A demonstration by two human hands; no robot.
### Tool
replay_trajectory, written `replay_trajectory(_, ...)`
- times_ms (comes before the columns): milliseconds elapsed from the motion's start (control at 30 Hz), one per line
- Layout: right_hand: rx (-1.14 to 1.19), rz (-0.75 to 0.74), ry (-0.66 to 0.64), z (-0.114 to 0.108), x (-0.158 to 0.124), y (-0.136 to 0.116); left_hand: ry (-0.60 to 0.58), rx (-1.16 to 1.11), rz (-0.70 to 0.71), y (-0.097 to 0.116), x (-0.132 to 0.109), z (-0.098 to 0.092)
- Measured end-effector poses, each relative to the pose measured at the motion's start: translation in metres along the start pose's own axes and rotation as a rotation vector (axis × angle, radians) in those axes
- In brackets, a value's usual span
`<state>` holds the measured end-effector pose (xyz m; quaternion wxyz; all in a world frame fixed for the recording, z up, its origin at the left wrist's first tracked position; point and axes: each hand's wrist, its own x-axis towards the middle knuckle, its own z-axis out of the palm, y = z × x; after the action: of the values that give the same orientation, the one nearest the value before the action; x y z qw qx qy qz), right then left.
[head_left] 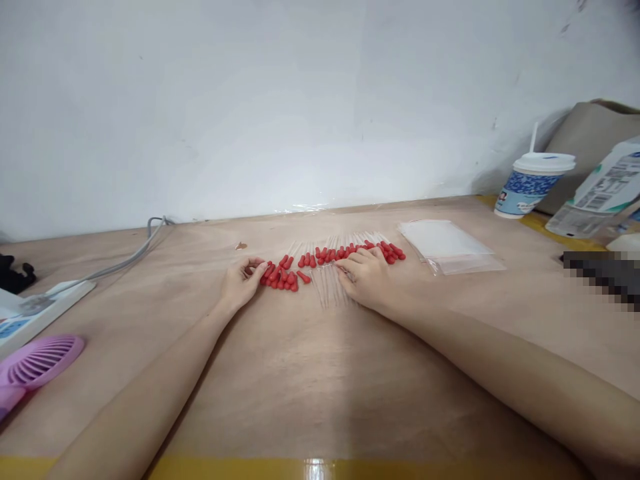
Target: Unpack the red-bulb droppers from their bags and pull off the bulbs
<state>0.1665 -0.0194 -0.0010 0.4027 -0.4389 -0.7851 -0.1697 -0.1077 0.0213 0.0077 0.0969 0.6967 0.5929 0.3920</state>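
My left hand is closed in a pinch at the left edge of a pile of red rubber dropper bulbs, its thumb and forefinger meeting on a bulb. My right hand has its fingertips together over a bunch of thin clear dropper tubes; a slim tube seems to be between them, partly hidden. Behind both hands lies a row of droppers, red bulbs towards me and clear tubes pointing at the wall. The right hand covers part of that row. A single red bulb lies between the pile and the loose tubes.
Clear plastic bags lie stacked right of the droppers. Farther right stand a lidded paper cup with a straw and a tilted plastic package. On the left are a pink fan, a white power strip and a grey cable.
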Motion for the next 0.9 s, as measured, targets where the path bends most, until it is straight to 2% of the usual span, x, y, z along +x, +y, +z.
replay_trajectory(100,-0.063,-0.028,-0.028,0.003,-0.001,-0.005,-0.010,0.014,-0.020,0.000,-0.001,0.000)
replay_trajectory(200,-0.070,-0.040,-0.096,0.001,-0.003,-0.009,0.056,0.062,0.030,0.000,-0.003,0.000)
replay_trajectory(300,-0.036,-0.018,-0.165,-0.003,-0.004,-0.013,0.123,0.135,0.183,0.005,-0.007,0.001)
replay_trajectory(433,-0.006,0.003,-0.220,-0.007,-0.003,-0.019,0.177,0.208,0.428,0.024,-0.018,0.008)
replay_trajectory(500,0.002,0.010,-0.220,-0.008,-0.004,-0.020,0.147,0.258,0.525,0.036,-0.025,0.013)
replay_trajectory(633,0.024,0.012,-0.184,-0.009,-0.006,-0.019,0.012,0.341,0.644,0.053,-0.033,0.021)
replay_trajectory(800,0.039,0.001,-0.131,-0.013,-0.011,-0.013,-0.063,0.360,0.645,0.057,-0.030,0.024)
replay_trajectory(900,0.041,-0.031,-0.111,-0.022,-0.019,-0.008,-0.054,0.315,0.591,0.052,-0.030,0.024)
